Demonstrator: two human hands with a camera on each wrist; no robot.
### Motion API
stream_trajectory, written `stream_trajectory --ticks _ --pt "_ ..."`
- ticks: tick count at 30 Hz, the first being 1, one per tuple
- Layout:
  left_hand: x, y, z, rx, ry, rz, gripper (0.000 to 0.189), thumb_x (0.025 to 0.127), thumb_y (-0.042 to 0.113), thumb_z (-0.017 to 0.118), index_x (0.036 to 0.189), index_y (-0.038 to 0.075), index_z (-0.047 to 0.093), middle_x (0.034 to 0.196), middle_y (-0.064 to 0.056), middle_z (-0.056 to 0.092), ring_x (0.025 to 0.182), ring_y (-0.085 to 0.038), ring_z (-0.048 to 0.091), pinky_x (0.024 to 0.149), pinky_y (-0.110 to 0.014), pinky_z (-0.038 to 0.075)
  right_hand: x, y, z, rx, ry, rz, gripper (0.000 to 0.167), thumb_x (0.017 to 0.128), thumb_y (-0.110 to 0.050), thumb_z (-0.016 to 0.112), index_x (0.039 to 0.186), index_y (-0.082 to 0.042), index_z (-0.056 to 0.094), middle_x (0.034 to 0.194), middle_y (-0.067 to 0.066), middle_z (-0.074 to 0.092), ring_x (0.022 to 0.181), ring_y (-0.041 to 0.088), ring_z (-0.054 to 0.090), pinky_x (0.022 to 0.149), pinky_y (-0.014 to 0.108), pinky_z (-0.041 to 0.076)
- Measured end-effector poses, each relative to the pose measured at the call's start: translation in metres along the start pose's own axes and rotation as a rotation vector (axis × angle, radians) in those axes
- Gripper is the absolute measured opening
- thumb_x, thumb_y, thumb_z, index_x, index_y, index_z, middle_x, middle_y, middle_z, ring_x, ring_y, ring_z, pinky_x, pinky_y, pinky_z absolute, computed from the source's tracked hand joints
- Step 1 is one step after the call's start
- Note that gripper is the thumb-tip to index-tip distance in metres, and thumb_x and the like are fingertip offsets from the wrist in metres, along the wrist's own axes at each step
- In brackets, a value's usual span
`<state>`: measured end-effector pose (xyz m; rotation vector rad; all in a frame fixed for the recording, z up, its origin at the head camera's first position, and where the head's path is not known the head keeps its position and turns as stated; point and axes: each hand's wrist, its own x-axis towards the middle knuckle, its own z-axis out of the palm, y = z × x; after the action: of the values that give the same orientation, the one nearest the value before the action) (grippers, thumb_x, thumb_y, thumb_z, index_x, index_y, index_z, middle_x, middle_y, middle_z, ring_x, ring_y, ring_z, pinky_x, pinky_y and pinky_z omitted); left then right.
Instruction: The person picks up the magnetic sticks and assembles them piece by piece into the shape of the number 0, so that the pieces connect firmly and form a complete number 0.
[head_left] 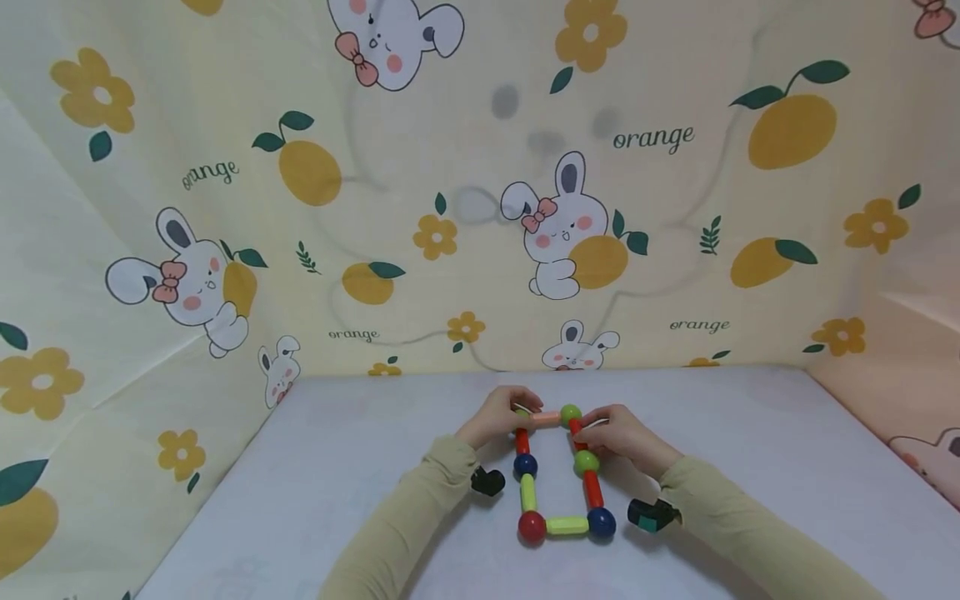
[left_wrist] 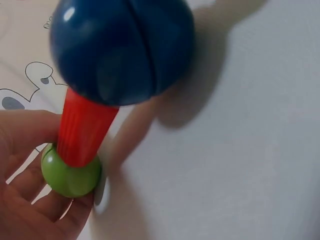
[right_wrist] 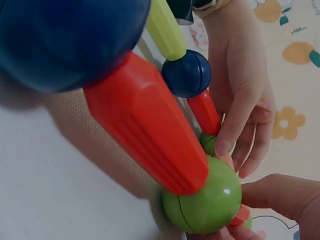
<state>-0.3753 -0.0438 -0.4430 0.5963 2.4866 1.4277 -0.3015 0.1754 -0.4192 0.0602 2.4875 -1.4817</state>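
Note:
A closed loop of balls and rods lies on the table, longer than it is wide. My left hand [head_left: 504,415] grips the far-left green ball [left_wrist: 72,172], its thumb along the red rod [left_wrist: 85,127] there. On the far right, my right hand [head_left: 626,435] pinches the upper red rod [head_left: 576,430] between two green balls, with fingertips close to the nearer green ball [right_wrist: 207,197]. A pink rod [head_left: 547,419] spans the far side. Nearer are a blue ball [head_left: 525,465], a red ball [head_left: 532,527], another blue ball [head_left: 602,523] and a yellow-green rod [head_left: 566,526].
The loop rests on a pale table [head_left: 360,500]. A printed cloth [head_left: 480,275] with rabbits and oranges hangs behind and at the sides. A dark wrist camera [head_left: 489,481] sits left of the loop, and a second wrist camera [head_left: 651,515] sits right of it.

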Motion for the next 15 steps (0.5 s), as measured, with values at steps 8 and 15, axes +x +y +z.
stream_trajectory --ticks 8,15 --pt "-0.0029 0.0025 -0.0019 -0.014 -0.010 0.005 0.025 0.084 0.004 0.072 0.108 0.006 0.067 0.098 0.001 0.065 0.085 -0.018 0.058 0.065 -0.028 0.055 0.0024 0.0027 0.0006 -0.020 0.014 0.011 0.042 0.087 -0.019 0.069 0.116 0.008 0.054 0.097 0.015 0.057 0.079 0.024 0.054 0.069 0.029 0.050" --pt "-0.0036 0.0018 -0.0034 -0.029 -0.019 -0.008 0.026 0.085 0.006 0.071 0.110 0.008 0.067 0.099 0.001 0.065 0.085 -0.018 0.059 0.067 -0.028 0.055 0.0027 0.0019 0.0038 -0.022 0.027 0.014 0.040 0.088 -0.016 0.068 0.116 0.008 0.055 0.096 0.015 0.058 0.076 0.023 0.054 0.066 0.026 0.050"
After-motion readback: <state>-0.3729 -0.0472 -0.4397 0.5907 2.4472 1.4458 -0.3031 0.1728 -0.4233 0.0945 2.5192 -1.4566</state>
